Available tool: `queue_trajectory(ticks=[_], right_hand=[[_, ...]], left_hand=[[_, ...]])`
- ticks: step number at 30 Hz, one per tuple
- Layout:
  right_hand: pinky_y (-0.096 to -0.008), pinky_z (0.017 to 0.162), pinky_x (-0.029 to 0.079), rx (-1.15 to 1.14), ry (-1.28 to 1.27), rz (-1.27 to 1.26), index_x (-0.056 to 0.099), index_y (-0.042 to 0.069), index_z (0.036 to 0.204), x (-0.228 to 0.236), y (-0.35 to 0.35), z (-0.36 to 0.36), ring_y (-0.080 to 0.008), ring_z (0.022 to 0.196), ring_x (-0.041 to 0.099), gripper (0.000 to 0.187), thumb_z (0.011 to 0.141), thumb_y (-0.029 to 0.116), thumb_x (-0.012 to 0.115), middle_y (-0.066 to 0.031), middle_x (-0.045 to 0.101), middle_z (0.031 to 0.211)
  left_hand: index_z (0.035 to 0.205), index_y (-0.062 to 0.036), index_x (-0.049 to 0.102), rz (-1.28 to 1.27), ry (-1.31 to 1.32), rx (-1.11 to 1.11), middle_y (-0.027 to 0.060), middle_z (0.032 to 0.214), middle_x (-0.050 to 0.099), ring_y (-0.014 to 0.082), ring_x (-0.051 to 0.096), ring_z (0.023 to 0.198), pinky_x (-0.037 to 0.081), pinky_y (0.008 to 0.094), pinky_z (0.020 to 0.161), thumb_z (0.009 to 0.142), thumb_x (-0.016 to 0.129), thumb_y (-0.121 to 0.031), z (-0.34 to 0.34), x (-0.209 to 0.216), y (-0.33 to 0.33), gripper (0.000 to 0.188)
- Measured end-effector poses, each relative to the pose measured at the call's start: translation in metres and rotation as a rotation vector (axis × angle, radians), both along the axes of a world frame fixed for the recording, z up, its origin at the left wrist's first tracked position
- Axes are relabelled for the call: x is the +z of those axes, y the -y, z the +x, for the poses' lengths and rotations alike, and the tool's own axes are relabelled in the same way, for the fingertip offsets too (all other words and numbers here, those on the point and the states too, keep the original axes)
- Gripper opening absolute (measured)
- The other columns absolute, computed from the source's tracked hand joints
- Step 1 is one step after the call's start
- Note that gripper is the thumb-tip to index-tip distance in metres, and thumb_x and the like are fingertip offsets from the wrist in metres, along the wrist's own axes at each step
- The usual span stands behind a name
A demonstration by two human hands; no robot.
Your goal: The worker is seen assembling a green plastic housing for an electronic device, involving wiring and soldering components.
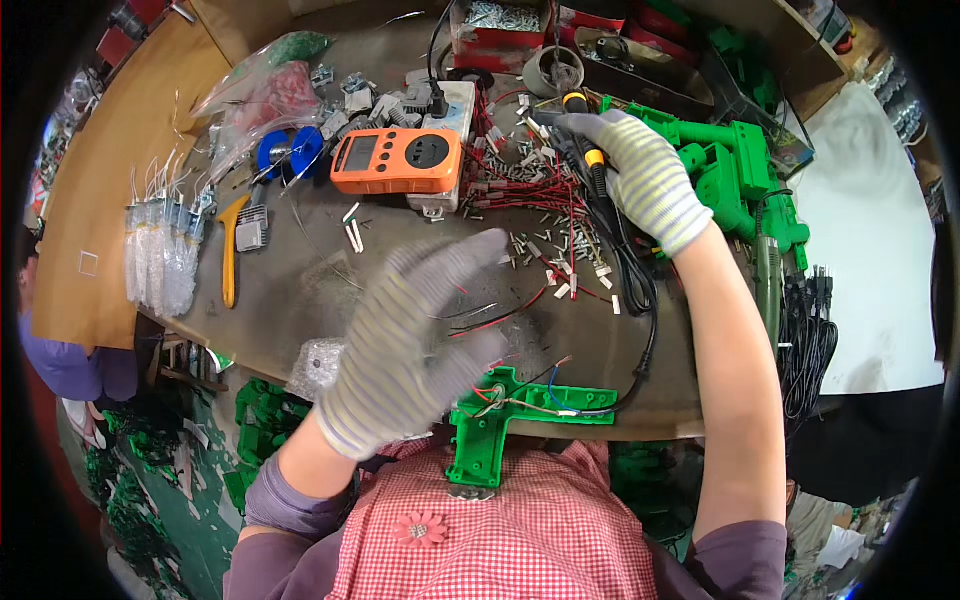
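Observation:
My left hand [400, 345], in a striped glove and smeared by motion, hovers over the near bench with fingers apart and nothing visible in them. Just right of it, a green plastic housing half [485, 440] lies at the bench edge against my apron, with red, blue and pale wires inside. A black cord [648, 330] runs from the housing up the bench. Farther off, my right hand [650, 175] has its gloved fingers closed over a slim black handle with yellow-orange bands [596, 158]. Its tip is hard to make out near a small round pot [553, 72].
An orange meter [398, 160] stands left of piled red-wired connectors [530, 190]. Farther left are a blue spool [290, 152], a yellow-handled tool [230, 250] and bagged parts [160, 255]. Green housings [735, 175] and coiled black cords [808, 340] lie right; screw boxes [500, 30] stand behind.

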State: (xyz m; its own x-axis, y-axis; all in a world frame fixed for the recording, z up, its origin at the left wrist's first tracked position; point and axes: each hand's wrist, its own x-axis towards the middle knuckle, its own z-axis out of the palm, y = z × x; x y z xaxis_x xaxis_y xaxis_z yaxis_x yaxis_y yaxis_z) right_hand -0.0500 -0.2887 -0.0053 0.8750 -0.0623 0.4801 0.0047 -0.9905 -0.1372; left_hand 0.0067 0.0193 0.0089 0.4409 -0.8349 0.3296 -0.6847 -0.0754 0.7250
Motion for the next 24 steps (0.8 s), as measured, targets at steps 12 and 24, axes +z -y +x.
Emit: queue_trajectory(ticks=[12,24], right_hand=[[-0.0198,0.045,0.031,-0.294,0.948,1.084,0.066,0.002,0.108,0.030,-0.044,-0.110,-0.0035,0.047,0.038,0.043,0.093,0.043,0.068,-0.0002,0.057,0.066],[-0.0325,0.059,0.053,-0.249,0.999,1.853,0.055,0.008,0.096,-0.026,-0.089,-0.146,-0.0190,0.063,0.058,0.038,0.097,0.045,0.065,-0.0045,0.055,0.073]], left_hand=[[0.087,-0.0076,0.070,0.357,0.457,0.054,0.0127,0.089,0.065,0.0327,0.062,0.091,0.049,0.0436,0.080,0.076,0.076,-0.018,0.028,-0.029,0.016,0.016],[0.093,-0.0100,0.072,-0.062,0.133,-0.084,0.0050,0.085,0.068,0.0259,0.061,0.074,0.049,0.0379,0.068,0.085,0.069,-0.007,-0.010,-0.006,0.006,0.010]])
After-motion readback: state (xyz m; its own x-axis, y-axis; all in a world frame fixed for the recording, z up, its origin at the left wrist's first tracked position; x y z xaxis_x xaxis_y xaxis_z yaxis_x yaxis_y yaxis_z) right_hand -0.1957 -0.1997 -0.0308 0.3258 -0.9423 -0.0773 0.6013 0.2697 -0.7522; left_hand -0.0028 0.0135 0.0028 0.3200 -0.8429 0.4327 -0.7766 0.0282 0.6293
